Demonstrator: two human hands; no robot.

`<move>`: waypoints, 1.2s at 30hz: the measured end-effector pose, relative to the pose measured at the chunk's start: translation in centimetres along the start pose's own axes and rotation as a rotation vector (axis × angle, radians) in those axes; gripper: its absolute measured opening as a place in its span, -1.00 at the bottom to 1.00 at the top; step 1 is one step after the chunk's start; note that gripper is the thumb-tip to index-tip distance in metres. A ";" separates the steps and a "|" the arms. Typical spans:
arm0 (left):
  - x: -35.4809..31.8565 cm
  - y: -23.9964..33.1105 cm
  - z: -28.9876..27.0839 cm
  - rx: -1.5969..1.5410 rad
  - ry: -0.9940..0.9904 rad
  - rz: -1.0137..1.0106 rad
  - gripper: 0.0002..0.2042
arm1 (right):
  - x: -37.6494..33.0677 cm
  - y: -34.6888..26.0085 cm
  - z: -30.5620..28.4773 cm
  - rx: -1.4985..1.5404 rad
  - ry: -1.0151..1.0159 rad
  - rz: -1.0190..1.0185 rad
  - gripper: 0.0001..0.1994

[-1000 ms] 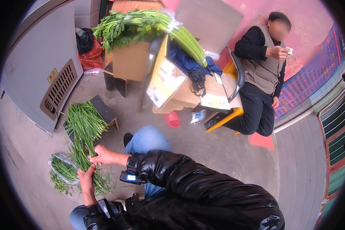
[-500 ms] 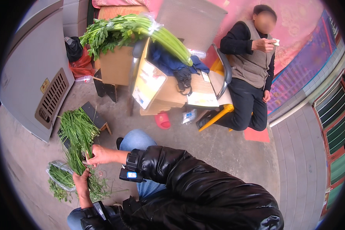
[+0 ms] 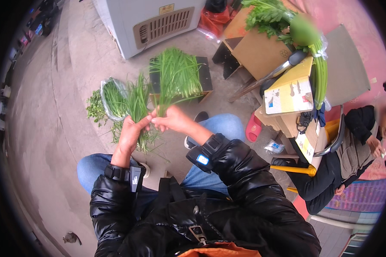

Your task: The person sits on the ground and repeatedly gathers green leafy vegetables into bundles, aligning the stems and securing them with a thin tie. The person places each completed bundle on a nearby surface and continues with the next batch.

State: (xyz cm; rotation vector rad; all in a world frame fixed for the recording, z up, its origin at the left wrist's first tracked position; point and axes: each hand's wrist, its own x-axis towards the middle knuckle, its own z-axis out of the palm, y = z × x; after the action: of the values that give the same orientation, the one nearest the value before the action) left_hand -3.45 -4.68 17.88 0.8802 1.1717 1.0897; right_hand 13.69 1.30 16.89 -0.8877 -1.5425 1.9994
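Both hands meet over the knees — left hand (image 3: 131, 132) closed around a small bunch of green chives (image 3: 138, 103), stalks pointing up; right hand (image 3: 170, 121) pinching the same bunch at its base, fingertips touching the left's. More chives fan across a low dark stool (image 3: 203, 77) just beyond; a clear bag of greens (image 3: 111, 97) lies left on the concrete.

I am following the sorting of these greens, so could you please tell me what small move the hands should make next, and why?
Probably the right hand should pull its few blades away from the bunch of chives gripped by the left hand. The fingertips meet at the stems, and a sorted pile lies on the stool ahead.
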 end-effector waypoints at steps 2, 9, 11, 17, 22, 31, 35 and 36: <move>-0.3 0.0 -0.6 -0.051 -0.001 -0.009 -0.86 | 0.4 -0.5 0.4 -0.087 -0.015 -0.027 -0.89; -0.6 -0.2 -2.3 -0.065 0.033 -0.002 -0.81 | 1.2 -2.3 1.8 -0.146 0.010 0.026 -0.87; -0.6 -0.3 -2.2 -0.032 0.088 -0.023 -0.80 | 1.1 -2.7 1.8 -0.118 0.057 0.005 -0.86; -0.2 -0.1 -1.1 -0.004 0.001 -0.017 -0.80 | 0.7 -2.9 1.7 -0.020 0.179 0.010 -0.87; -0.2 -0.3 -0.6 0.029 -0.017 0.006 -0.84 | 0.7 -2.5 1.5 0.004 0.167 -0.011 -0.87; -0.1 -0.2 -0.3 0.024 0.003 -0.003 -0.86 | 0.3 -2.3 1.1 -0.037 0.111 -0.012 -0.87; -0.2 0.1 -0.4 -0.007 -0.029 -0.007 -0.89 | 0.2 -2.2 1.1 -0.026 0.159 0.005 -0.88; -0.1 0.1 -0.5 -0.005 -0.042 -0.001 -0.89 | 0.2 -2.2 1.1 -0.026 0.161 0.004 -0.89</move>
State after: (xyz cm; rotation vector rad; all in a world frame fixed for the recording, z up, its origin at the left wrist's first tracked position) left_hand -3.92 -4.78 17.91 0.8949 1.1340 1.0675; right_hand 12.71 1.29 19.10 -1.0359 -1.4806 1.8645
